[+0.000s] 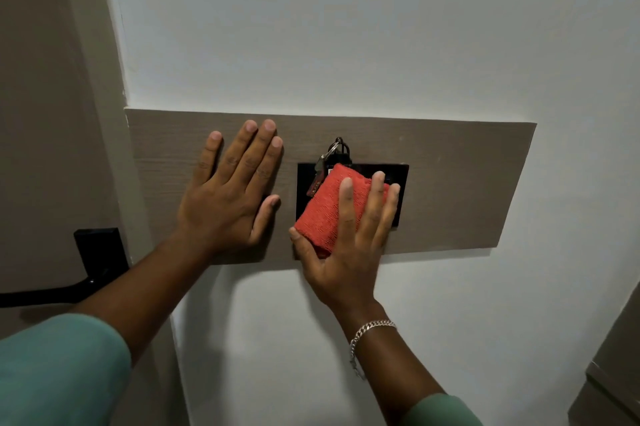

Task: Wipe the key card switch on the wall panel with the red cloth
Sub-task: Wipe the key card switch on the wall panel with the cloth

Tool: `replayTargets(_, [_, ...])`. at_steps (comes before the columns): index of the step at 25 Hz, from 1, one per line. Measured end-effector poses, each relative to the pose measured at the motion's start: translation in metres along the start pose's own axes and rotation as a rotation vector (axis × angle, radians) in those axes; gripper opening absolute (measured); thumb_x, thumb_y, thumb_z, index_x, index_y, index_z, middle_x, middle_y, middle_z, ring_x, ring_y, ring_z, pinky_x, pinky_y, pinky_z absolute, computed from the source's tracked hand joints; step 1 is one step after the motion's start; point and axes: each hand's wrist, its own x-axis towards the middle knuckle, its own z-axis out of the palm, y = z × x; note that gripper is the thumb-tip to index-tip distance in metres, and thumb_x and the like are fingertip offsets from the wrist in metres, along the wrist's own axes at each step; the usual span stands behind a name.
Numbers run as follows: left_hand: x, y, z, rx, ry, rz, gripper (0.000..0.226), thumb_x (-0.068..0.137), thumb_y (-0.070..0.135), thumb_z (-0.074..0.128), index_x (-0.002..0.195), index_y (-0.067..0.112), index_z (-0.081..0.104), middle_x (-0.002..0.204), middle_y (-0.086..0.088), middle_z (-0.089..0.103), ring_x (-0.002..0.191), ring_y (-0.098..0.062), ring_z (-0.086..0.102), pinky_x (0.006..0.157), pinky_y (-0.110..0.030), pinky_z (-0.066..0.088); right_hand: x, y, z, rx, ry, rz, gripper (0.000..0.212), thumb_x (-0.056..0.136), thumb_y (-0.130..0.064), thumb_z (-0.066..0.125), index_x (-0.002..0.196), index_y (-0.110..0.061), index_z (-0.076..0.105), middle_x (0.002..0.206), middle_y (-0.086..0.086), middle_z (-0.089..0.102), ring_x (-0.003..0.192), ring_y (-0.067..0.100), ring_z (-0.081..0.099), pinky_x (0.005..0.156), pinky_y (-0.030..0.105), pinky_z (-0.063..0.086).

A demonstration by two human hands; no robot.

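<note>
A black key card switch (pixel 401 172) is set in a grey-brown wooden wall panel (pixel 467 190). A key card with a ring and keys (pixel 320 169) hangs from the switch's top slot. My right hand (pixel 349 245) presses a folded red cloth (pixel 329 207) flat against the switch, covering most of its face. Fingers lie over the cloth, thumb at its lower left edge. My left hand (pixel 232 190) rests flat on the panel to the left of the switch, fingers spread, holding nothing.
A door with a black lever handle (pixel 62 294) and its black plate (pixel 100 249) stands at the left. White wall (pixel 346 27) surrounds the panel. A grey-brown furniture edge (pixel 613 373) shows at the lower right. A silver bracelet (pixel 367 332) circles my right wrist.
</note>
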Motion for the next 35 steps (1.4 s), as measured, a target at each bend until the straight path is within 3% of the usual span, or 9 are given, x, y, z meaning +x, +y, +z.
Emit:
replayTargets(6, [0.000,0.000,0.001,0.014,0.008,-0.001,0.074,0.096,0.043,0.035,0.158,0.005,0.017,0.166,-0.014,0.015,0.155,-0.029,0.011,0.124,-0.052,0.007,0.004,-0.011,0.004,0.035,0.063,0.111,0.099,0.084,-0.079,0.046,0.156,-0.017,0.019,0.166,0.023,0.008,0.155,0.042,0.001,0.124,0.062,0.015])
replayTargets(11, [0.000,0.000,-0.001,0.006,0.014,-0.009,0.074,0.096,0.042,0.035,0.158,0.005,0.019,0.165,-0.014,0.015,0.154,-0.029,0.014,0.123,-0.052,0.008,-0.007,0.022,-0.004,-0.076,-0.021,-0.087,0.082,0.091,-0.070,0.039,0.156,-0.034,0.005,0.164,0.015,0.010,0.154,0.040,0.006,0.121,0.068,0.014])
replayTargets(16, [-0.001,0.001,-0.002,0.005,0.027,0.000,0.072,0.096,0.042,0.036,0.156,0.003,0.024,0.164,-0.016,0.019,0.153,-0.030,0.017,0.123,-0.052,0.009,0.009,0.013,-0.004,0.075,0.047,0.123,0.082,0.093,-0.071,0.036,0.157,-0.026,0.013,0.168,0.014,0.005,0.157,0.036,-0.001,0.123,0.065,0.011])
replayTargets(21, [-0.001,-0.001,0.001,-0.011,-0.007,-0.001,0.074,0.097,0.043,0.033,0.158,0.005,0.018,0.166,-0.014,0.013,0.155,-0.029,0.012,0.124,-0.052,0.006,0.016,0.022,-0.008,-0.066,-0.037,-0.164,0.074,0.091,-0.069,0.047,0.152,-0.032,0.026,0.164,0.015,0.015,0.154,0.043,0.010,0.125,0.060,0.013])
replayTargets(25, [0.001,0.009,-0.016,-0.068,-0.126,-0.078,0.078,0.094,0.040,0.037,0.159,0.006,0.011,0.166,-0.015,0.012,0.155,-0.028,0.008,0.123,-0.053,0.004,0.008,0.056,-0.034,-0.095,-0.192,-0.244,0.080,0.094,-0.053,0.057,0.156,-0.036,0.011,0.167,0.010,0.008,0.152,0.050,0.004,0.121,0.063,0.024])
replayTargets(28, [0.008,0.037,-0.047,-0.266,-0.200,-0.300,0.078,0.084,0.032,0.047,0.152,-0.001,0.030,0.161,-0.023,0.028,0.150,-0.036,0.024,0.119,-0.056,0.020,0.006,0.064,-0.057,-0.044,-0.305,-0.126,0.080,0.096,-0.043,0.058,0.156,-0.035,0.007,0.168,0.006,0.005,0.152,0.051,0.000,0.119,0.064,0.028])
replayTargets(30, [0.007,0.072,-0.069,-0.442,-0.100,-0.534,0.055,0.080,0.024,0.050,0.130,0.001,0.052,0.131,-0.022,0.055,0.121,-0.038,0.051,0.098,-0.049,0.041,0.010,0.066,-0.071,-0.006,-0.386,-0.111,0.076,0.096,-0.038,0.059,0.155,-0.032,0.011,0.167,0.005,0.004,0.153,0.049,-0.001,0.118,0.066,0.030])
replayTargets(32, [0.009,0.115,-0.089,-0.750,-0.018,-0.796,0.029,0.084,0.019,0.053,0.110,0.007,0.057,0.099,-0.010,0.060,0.090,-0.028,0.056,0.078,-0.040,0.046,0.011,0.065,-0.086,0.077,-0.431,-0.090,0.078,0.096,-0.035,0.061,0.155,-0.033,0.010,0.167,0.003,0.002,0.154,0.045,-0.002,0.120,0.065,0.028])
replayTargets(35, [0.029,0.163,-0.109,-1.358,-0.185,-1.189,0.023,0.093,0.028,0.063,0.112,0.016,0.056,0.093,0.001,0.063,0.083,-0.014,0.062,0.070,-0.029,0.050,0.002,0.060,-0.111,0.267,-0.482,-0.044,0.088,0.093,-0.041,0.061,0.154,-0.045,-0.002,0.168,-0.005,-0.002,0.157,0.030,0.000,0.123,0.049,0.025])
